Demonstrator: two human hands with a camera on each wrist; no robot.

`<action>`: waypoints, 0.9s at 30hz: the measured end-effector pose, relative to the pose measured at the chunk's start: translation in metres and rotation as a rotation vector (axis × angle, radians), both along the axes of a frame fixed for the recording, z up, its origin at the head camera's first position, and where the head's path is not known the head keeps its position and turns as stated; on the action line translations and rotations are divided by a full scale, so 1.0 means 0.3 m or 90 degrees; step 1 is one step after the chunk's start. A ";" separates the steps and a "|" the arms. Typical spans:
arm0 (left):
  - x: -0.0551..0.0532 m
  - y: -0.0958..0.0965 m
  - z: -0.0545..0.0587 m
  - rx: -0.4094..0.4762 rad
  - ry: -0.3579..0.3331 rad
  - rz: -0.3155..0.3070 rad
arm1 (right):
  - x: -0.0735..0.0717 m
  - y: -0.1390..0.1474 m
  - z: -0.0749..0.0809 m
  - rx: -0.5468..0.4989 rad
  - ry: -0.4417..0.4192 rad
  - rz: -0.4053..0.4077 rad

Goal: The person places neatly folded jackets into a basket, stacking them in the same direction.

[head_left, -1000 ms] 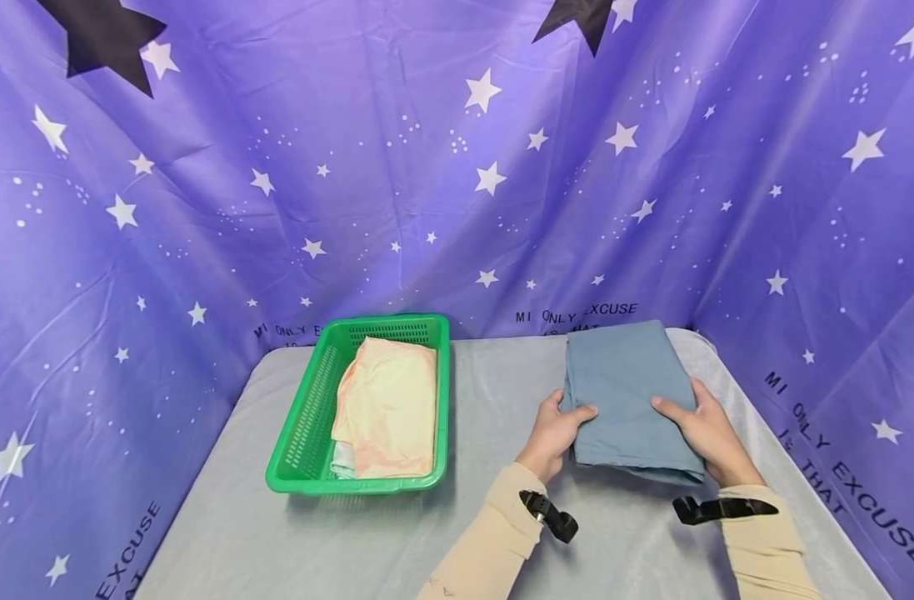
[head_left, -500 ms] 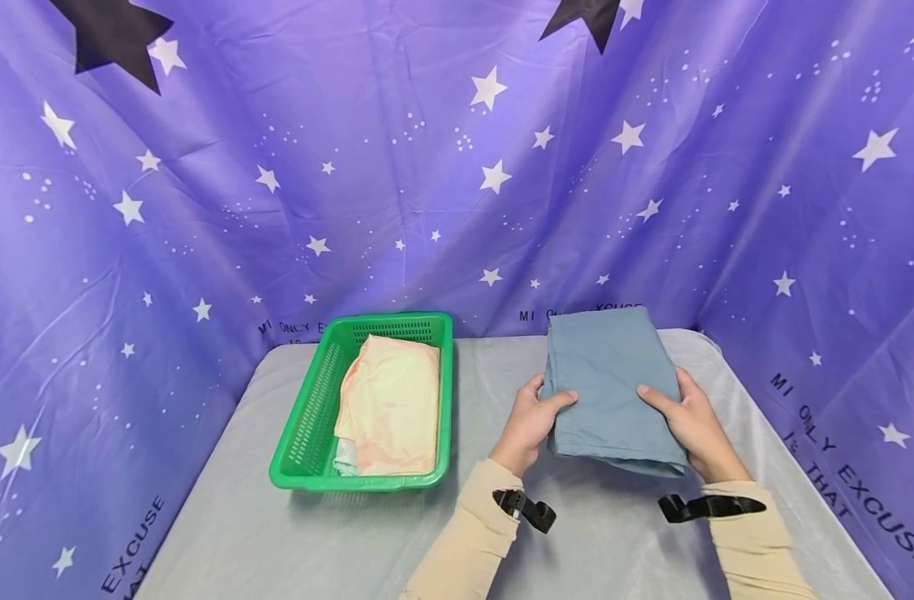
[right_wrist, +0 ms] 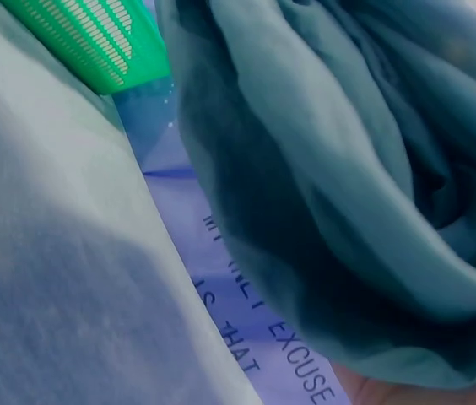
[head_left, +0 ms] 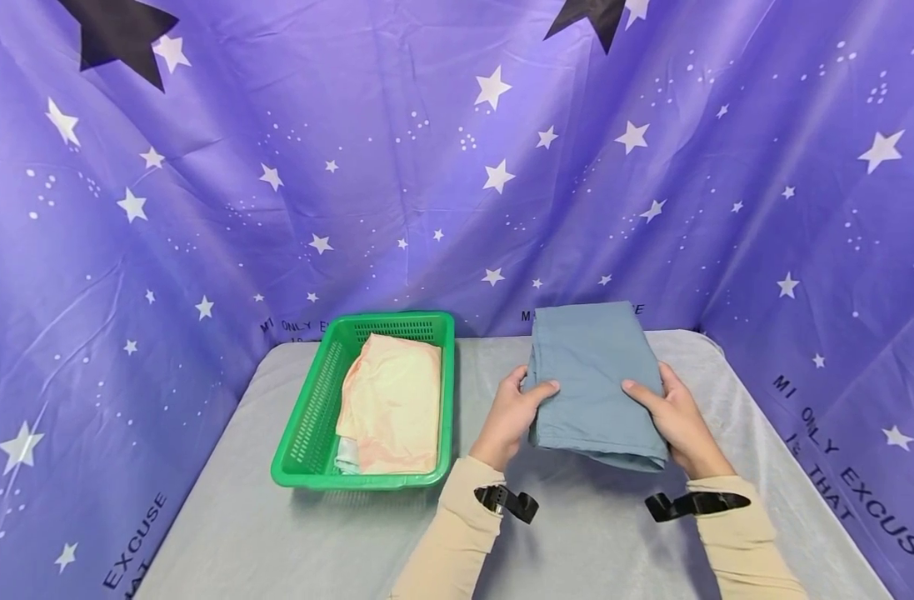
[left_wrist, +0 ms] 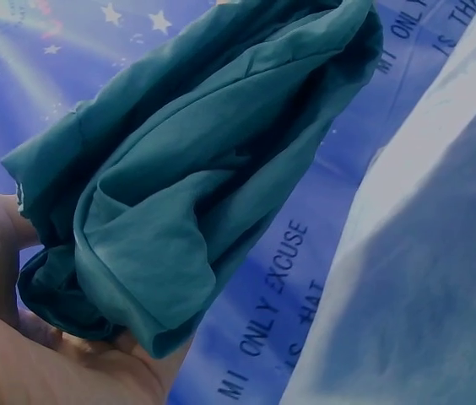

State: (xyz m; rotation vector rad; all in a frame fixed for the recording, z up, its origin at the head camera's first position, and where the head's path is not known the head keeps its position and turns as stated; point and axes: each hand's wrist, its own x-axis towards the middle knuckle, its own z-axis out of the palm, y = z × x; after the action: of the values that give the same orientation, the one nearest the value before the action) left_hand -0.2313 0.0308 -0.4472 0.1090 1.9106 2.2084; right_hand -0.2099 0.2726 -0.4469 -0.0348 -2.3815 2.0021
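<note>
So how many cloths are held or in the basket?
3 visible: blue cloth in the left hand and right hand; pink cloth in the basket; pale cloth under the pink one. More may be hidden beneath.

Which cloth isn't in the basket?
The blue-gray cloth, held by the left hand and right hand; the peach cloth and pale cloth beneath it lie in the basket.
</note>
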 end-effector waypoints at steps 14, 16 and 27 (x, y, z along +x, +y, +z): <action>-0.004 -0.098 0.045 -0.034 0.026 0.007 | -0.017 -0.066 0.034 -0.052 -0.008 0.069; -0.005 -0.116 0.052 -0.039 0.025 0.004 | -0.022 -0.077 0.038 -0.062 -0.009 0.079; -0.006 -0.211 0.072 -0.059 0.030 0.011 | -0.043 -0.149 0.054 -0.050 -0.015 0.117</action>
State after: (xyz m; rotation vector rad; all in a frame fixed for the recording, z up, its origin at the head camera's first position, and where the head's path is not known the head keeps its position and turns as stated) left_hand -0.2332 -0.0324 -0.4256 0.1319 2.0426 2.1418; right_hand -0.2227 0.2280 -0.4307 0.1652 -2.3991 2.1851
